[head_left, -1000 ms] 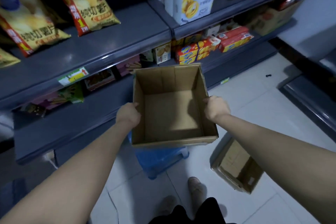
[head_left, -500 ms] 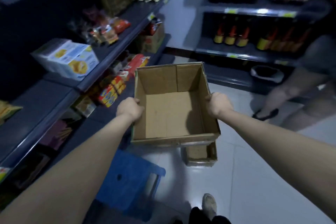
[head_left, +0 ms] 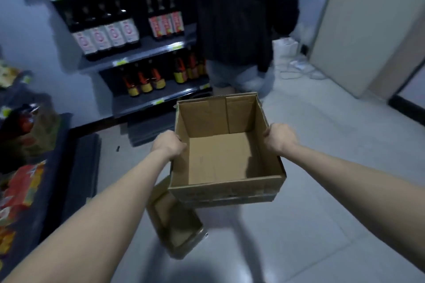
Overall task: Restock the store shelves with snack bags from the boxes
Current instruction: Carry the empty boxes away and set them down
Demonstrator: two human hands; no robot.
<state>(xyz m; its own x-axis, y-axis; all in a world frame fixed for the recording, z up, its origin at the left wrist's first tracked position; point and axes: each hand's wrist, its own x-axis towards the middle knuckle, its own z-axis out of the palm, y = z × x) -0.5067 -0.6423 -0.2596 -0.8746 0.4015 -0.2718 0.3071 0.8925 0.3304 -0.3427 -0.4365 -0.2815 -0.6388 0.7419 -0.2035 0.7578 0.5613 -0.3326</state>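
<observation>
I see the left fingers [head_left: 179,139] bunched together and hooked over the left rim of the cardboard box [head_left: 227,187], so the left hand [head_left: 169,146] is gripping that wall. On the other side the right fingers [head_left: 266,133] are curled the same way over the right rim, and the right hand [head_left: 279,136] is clamped on it. I cannot see the fingertips of either hand clearly.

The cardboard box hangs between my two hands, clear of the floor [head_left: 322,213]. Its open top faces the camera and only its bare brown bottom shows inside. Both forearms run straight out to it from the lower corners of the view.

Below it and a little to the left, a shallower second box [head_left: 174,220] lies open on the pale tiles, partly overlapped in view by the one I hold.

Along the left edge runs a dark low shelf [head_left: 76,167] with red and orange snack bags [head_left: 23,181] on it, too blurred to read.

Farther back a bottle rack [head_left: 147,49] stands against the wall. It carries dark bottles with pale labels [head_left: 108,34] and, lower down, red-capped ones [head_left: 142,82]. A person in a dark top [head_left: 236,30] stands just beyond the held box, beside that rack. A pale door panel [head_left: 368,18] fills the right, with white cables [head_left: 299,68] on the floor near its foot.
</observation>
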